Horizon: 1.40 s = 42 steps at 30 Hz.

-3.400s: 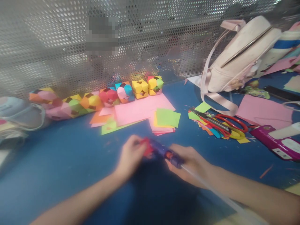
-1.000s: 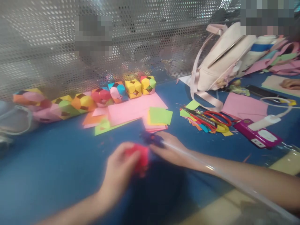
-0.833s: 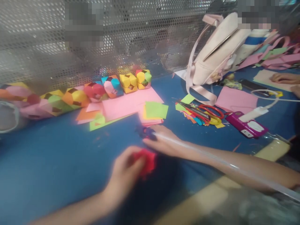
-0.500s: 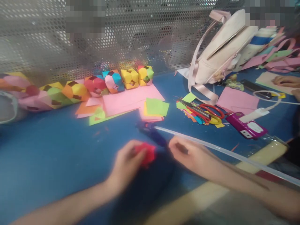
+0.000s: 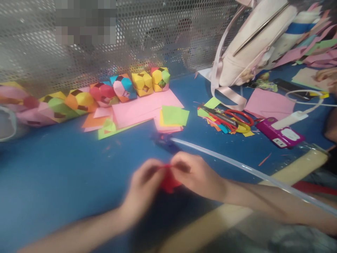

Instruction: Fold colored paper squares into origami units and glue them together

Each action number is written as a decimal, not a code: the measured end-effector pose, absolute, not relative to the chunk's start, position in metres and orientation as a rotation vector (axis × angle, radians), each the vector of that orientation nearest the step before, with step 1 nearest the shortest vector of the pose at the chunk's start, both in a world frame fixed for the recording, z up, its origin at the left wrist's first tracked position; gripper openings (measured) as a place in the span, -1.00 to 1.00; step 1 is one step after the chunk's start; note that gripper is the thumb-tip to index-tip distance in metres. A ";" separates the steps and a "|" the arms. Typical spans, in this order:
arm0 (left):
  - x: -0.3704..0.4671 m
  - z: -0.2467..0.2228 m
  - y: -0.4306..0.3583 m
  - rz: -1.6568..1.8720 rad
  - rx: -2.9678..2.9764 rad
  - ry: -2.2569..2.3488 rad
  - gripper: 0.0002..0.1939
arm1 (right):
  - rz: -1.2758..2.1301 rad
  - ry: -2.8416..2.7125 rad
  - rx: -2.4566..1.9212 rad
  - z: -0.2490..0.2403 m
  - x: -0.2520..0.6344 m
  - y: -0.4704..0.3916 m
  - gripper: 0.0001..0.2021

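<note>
A small red paper piece (image 5: 170,181) is held between both hands over the blue table, its details blurred. My left hand (image 5: 146,182) pinches its upper left edge. The fingers of my right hand (image 5: 196,174) are closed on its upper right side. Just beyond the hands lies a dark blue glue gun (image 5: 164,140), blurred and partly covered by my right hand, with a long clear glue stick (image 5: 223,156) running from it to the lower right. Green paper squares (image 5: 175,116) rest on other coloured sheets behind it.
Folded paper balls (image 5: 142,83) line the perforated metal screen (image 5: 147,35). To the right are red-handled scissors (image 5: 239,117) on paper scraps, a purple power adapter (image 5: 280,133), pink paper (image 5: 271,102), a pale bag (image 5: 252,42) and another person's hand (image 5: 326,75).
My right hand has moved left from beside the glue gun and taken hold of the red paper. My left hand still holds it. The view has shifted slightly.
</note>
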<state>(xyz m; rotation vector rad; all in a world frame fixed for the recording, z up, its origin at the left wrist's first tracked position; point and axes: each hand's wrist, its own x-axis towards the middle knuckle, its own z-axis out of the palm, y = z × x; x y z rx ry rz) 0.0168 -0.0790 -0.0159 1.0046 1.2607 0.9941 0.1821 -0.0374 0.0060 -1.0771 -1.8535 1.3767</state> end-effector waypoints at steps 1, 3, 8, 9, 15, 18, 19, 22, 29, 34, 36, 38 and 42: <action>0.016 -0.016 -0.079 0.991 1.005 1.266 -0.82 | 1.390 -1.846 -1.080 0.006 0.182 -0.038 -0.96; 0.015 -0.017 -0.079 0.958 1.019 1.264 -0.82 | 1.431 -1.820 -1.076 0.006 0.181 -0.038 -0.98; 0.015 -0.016 -0.078 0.942 0.996 1.184 -0.83 | 1.476 -1.814 -0.999 0.006 0.181 -0.038 -0.96; 0.015 -0.016 -0.078 0.941 0.987 1.171 -0.83 | 1.465 -1.830 -0.974 0.005 0.181 -0.038 -0.94; 0.014 -0.014 -0.079 0.905 1.025 1.166 -0.83 | 1.111 -2.033 -0.830 0.000 0.185 -0.037 -0.86; 0.013 -0.013 -0.079 0.890 1.098 1.193 -0.82 | 1.054 -2.054 -0.801 0.000 0.185 -0.036 -0.90; 0.013 -0.013 -0.079 0.888 1.133 1.209 -0.82 | 1.066 -2.041 -0.802 0.001 0.185 -0.036 -0.91; 0.012 -0.012 -0.080 0.900 1.262 1.256 -0.84 | 1.104 -1.985 -0.846 0.003 0.184 -0.038 -0.92; 0.013 -0.011 -0.080 0.871 1.340 1.222 -0.89 | 0.983 -1.941 -0.908 -0.004 0.182 -0.044 -0.89; 0.012 -0.013 -0.080 0.865 1.395 1.276 -0.87 | 0.970 -1.953 -0.885 -0.002 0.186 -0.045 -0.94; 0.011 -0.014 -0.081 0.912 1.436 1.297 -0.88 | 1.076 -1.928 -0.889 0.001 0.187 -0.045 -0.94; 0.010 -0.015 -0.082 0.963 1.440 1.291 -0.89 | 1.128 -1.929 -0.884 0.003 0.188 -0.044 -0.91; 0.013 -0.016 -0.083 0.986 1.376 1.225 -0.93 | 0.895 -2.032 -0.805 -0.002 0.184 -0.042 -0.91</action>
